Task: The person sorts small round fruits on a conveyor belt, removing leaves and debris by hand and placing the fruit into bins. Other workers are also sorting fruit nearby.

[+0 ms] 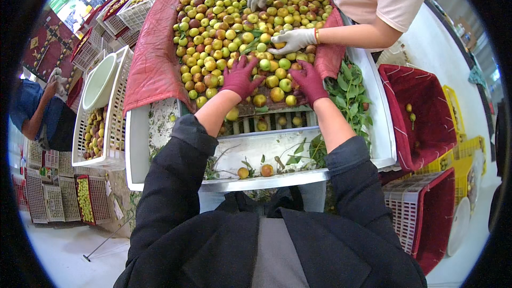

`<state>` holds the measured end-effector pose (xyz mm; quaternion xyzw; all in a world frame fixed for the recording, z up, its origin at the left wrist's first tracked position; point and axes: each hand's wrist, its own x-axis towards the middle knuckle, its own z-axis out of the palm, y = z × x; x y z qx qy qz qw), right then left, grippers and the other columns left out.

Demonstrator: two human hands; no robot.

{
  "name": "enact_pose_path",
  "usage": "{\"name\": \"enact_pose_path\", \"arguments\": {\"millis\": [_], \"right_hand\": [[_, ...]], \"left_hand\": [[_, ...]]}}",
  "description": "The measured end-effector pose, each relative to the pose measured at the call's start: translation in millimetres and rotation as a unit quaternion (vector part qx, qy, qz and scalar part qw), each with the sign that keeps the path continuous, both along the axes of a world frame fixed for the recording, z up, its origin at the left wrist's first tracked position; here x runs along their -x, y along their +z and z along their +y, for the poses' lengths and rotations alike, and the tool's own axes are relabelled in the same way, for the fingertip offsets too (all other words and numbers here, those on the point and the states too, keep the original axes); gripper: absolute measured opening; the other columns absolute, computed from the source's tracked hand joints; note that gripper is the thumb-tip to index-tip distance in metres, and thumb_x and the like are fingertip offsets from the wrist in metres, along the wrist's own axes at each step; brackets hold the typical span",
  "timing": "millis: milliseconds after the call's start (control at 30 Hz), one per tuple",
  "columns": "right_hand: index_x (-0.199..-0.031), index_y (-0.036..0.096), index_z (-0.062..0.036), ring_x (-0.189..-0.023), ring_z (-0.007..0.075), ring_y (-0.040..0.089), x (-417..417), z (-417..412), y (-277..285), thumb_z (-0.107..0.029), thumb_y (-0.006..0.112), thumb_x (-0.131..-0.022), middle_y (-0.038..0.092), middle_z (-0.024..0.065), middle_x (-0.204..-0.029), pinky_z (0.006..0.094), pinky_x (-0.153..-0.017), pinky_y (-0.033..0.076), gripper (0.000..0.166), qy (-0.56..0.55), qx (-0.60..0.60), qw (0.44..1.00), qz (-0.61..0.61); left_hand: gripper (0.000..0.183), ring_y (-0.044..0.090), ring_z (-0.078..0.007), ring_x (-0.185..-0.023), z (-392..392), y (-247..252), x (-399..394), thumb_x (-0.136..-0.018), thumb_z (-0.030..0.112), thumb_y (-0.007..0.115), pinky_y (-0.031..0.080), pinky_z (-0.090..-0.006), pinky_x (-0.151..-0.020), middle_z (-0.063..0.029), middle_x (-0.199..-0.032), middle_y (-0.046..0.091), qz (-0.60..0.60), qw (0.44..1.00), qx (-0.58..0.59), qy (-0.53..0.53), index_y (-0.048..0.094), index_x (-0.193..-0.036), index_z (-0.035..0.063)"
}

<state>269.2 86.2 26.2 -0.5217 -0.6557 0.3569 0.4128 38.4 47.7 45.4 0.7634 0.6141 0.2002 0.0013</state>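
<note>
A heap of small round fruits (216, 44), yellow-green to reddish brown, covers the sorting table in front of me. My left hand (241, 78), in a maroon glove, rests on the heap's near edge with fingers spread. In a matching glove, my right hand (310, 83) touches fruit at the right, its fingers apart and curved. Several loose fruits (277, 95) lie between my hands. Below them, a slatted grate (248, 124) has a few fruits on it. Neither hand appears to grasp a fruit, though the undersides of my fingers are hidden.
A co-worker's white-gloved hands (296, 41) reach into the heap. Red padded cloth (150, 60) lines the table. Leafy twigs (350, 88) lie along the right channel; two fruits (267, 170) sit in the front white trough (240, 152). Crates stand on both sides, including a red-lined crate (420, 120).
</note>
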Motion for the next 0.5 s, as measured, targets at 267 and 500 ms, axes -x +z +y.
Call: {"name": "enact_pose_path", "arguments": {"millis": [267,500], "right_hand": [[-0.129,0.050,-0.0040,-0.109,0.0342,0.056,-3,-8,-6,-0.040,0.069,-0.073,0.057,0.0221,-0.120,0.0393,-0.094,0.044,0.069,0.177,-0.011,0.975,-0.136],[-0.130,0.051,-0.0058,-0.100,0.0197,0.060,13,-51,55,-0.032,0.068,-0.080,0.061,0.0141,-0.114,0.0322,-0.085,0.049,0.059,0.270,0.203,0.940,-0.045]], "left_hand": [[0.058,0.042,-0.0409,-0.123,-44,-4,2,-0.077,0.036,0.070,0.036,-0.0477,-0.103,-0.0223,-0.136,0.042,0.021,0.981,0.032,-0.192,0.052,-0.130,0.0196],[0.031,0.055,-0.0331,-0.111,-41,37,57,-0.079,0.019,0.069,0.045,-0.0397,-0.094,-0.0165,-0.117,0.060,-0.075,0.995,-0.054,-0.036,0.065,-0.109,0.0139]]}}
